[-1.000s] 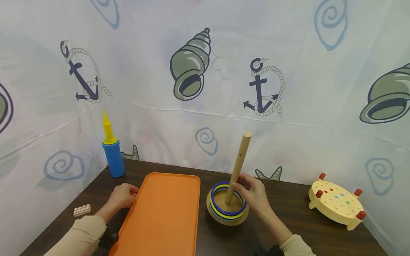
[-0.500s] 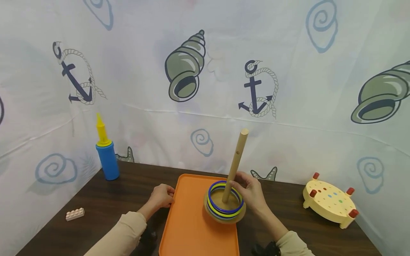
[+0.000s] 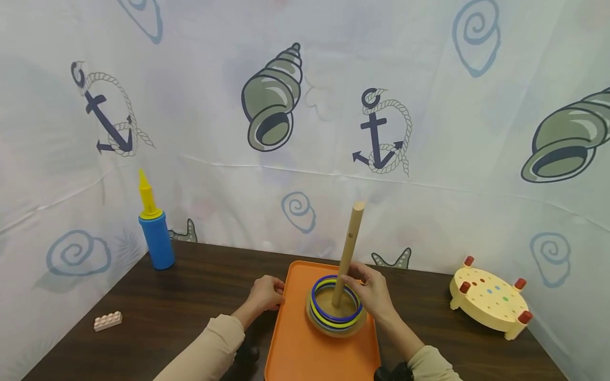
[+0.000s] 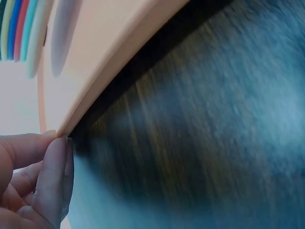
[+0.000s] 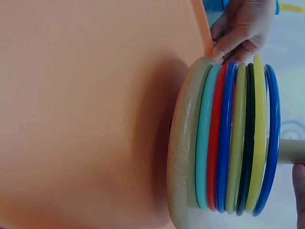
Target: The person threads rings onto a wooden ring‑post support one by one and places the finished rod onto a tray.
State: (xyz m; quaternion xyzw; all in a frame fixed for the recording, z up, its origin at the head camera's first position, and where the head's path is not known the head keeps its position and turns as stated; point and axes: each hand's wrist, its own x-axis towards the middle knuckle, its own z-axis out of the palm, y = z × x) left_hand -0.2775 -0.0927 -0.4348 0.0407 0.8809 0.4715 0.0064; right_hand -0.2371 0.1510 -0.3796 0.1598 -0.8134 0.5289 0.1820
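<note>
My left hand (image 3: 267, 293) pinches the left edge of an orange tray (image 3: 295, 344) between thumb and fingers; the left wrist view shows the fingertips on the rim. My right hand (image 3: 374, 291) grips the wooden post (image 3: 351, 238) of a ring toss stand low down, just above the rings. Around the post, a stack of coloured rings (image 5: 248, 143), with blue uppermost, lies on the round wooden base (image 5: 178, 157). This base is over the tray, casting a shadow on it; whether it touches cannot be told. The post leans slightly right.
At the back left stands a blue hand pump (image 3: 158, 241) with a yellow nozzle. A pale pink toy brick (image 3: 108, 320) lies at the left on the dark wooden table (image 3: 190, 296). On the right sits a round pale yellow stool-like thing (image 3: 491, 299) with red knobs. A printed curtain hangs behind.
My left hand has slid the tray to the right, from beside the stand to beneath it. The right hand keeps its hold on the post, and the stand has come down slightly.
</note>
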